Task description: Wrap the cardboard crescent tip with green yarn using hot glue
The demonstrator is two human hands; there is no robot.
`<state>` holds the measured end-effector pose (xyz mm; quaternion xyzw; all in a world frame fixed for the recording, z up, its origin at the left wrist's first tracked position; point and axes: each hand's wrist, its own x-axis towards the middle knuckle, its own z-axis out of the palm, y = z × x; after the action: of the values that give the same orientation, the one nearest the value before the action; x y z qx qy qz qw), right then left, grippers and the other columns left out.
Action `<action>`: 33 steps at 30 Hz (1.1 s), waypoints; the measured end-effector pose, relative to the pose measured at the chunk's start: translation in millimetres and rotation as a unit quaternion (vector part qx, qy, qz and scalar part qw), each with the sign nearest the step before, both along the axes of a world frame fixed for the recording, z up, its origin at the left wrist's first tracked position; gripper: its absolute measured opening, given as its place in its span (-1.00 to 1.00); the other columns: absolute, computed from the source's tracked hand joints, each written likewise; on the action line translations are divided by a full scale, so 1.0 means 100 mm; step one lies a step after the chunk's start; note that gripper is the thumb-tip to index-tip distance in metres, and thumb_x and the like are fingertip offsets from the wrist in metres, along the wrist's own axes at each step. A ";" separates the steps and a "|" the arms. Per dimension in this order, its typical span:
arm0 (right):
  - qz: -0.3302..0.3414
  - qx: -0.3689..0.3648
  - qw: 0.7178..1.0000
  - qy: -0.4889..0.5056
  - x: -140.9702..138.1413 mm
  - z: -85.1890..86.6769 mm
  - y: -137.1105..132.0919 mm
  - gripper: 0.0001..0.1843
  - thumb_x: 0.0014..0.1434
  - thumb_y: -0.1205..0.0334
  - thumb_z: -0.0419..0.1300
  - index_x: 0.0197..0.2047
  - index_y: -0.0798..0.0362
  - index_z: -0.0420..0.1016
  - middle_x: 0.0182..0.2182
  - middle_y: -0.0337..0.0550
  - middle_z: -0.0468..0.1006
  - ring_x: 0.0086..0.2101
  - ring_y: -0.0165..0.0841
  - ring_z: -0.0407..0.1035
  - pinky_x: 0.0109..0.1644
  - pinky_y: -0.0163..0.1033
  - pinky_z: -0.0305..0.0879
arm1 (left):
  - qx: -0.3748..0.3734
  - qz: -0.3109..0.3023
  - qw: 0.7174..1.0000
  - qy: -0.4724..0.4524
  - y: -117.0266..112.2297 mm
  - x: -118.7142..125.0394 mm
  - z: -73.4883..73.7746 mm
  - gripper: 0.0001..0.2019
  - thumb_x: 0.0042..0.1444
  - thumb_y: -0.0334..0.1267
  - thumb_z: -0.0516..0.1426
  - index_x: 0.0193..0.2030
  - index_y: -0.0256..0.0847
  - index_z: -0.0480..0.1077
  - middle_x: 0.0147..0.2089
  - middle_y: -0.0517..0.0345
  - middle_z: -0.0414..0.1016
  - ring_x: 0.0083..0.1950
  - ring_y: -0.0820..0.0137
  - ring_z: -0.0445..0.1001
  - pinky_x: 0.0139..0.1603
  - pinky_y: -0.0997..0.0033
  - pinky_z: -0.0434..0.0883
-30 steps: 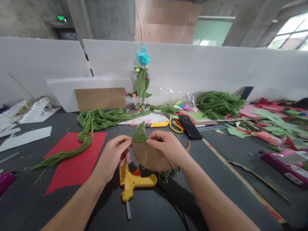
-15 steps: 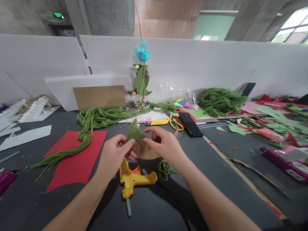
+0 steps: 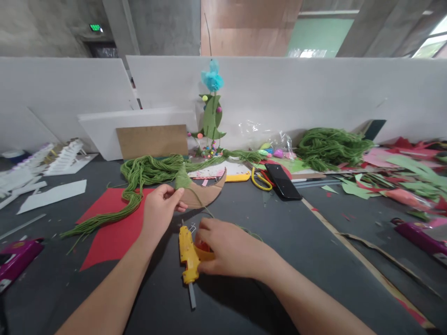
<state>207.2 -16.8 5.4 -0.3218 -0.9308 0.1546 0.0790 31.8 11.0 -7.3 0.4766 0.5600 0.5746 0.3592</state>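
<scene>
My left hand (image 3: 161, 206) pinches a brown cardboard crescent (image 3: 202, 193) by its end, which is wrapped in green yarn (image 3: 182, 179). It holds the crescent a little above the dark table (image 3: 244, 298). A thin strand of green yarn trails from the wrapped end down toward my right hand. My right hand (image 3: 228, 249) lies lower, its fingers closed round the handle of a yellow glue gun (image 3: 187, 253) that rests on the table. The gun's nozzle points away from me, toward the crescent.
A red paper sheet (image 3: 108, 232) and a long hank of green yarn (image 3: 146, 172) lie to the left. Behind are a black phone (image 3: 282, 180), yellow scissors (image 3: 260, 180), a yellow knife, another yarn heap (image 3: 330, 148) and paper scraps at right. A purple glue gun (image 3: 16, 258) sits far left.
My right hand has let go of the crescent and dropped onto the yellow glue gun. My left hand now holds the crescent alone and has turned it flatter, a little to the left.
</scene>
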 end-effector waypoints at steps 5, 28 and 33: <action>0.006 -0.012 0.999 -0.036 -0.04 -0.09 -0.06 -0.70 -0.11 0.23 0.28 -0.25 0.11 0.44 -0.28 -0.13 0.38 -0.41 -0.37 0.26 -0.40 -0.31 0.14 | -0.006 -0.005 1.000 -0.006 0.02 -0.01 0.02 -0.75 -0.08 -0.16 0.22 -0.49 -0.25 0.27 -0.65 0.32 0.36 -0.58 0.41 0.51 -0.54 0.50 0.48; -0.180 -0.151 0.909 0.345 0.24 -0.09 0.24 -0.81 0.09 0.07 0.15 -0.41 -0.01 0.31 -0.49 -0.22 0.37 -0.48 -0.32 0.28 -0.41 -0.20 0.26 | -0.104 -0.069 0.991 -0.039 -0.08 -0.09 0.02 -0.73 -0.06 -0.13 0.22 -0.55 -0.22 0.24 -0.72 0.22 0.44 -0.68 0.49 0.39 -0.60 0.56 0.36; -0.128 -0.104 0.939 0.302 0.22 -0.04 0.19 -0.85 0.16 0.11 0.11 -0.34 0.00 0.36 -0.38 -0.17 0.43 -0.37 -0.30 0.33 -0.28 -0.19 0.29 | -0.112 -0.067 0.991 -0.041 -0.10 -0.07 0.04 -0.74 -0.07 -0.14 0.22 -0.55 -0.21 0.25 -0.73 0.22 0.44 -0.69 0.46 0.39 -0.63 0.54 0.35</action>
<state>229.6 2.2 1.8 -0.3833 -0.7927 0.3288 0.3415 24.3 0.6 -3.7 0.4456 0.5722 0.5018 0.4714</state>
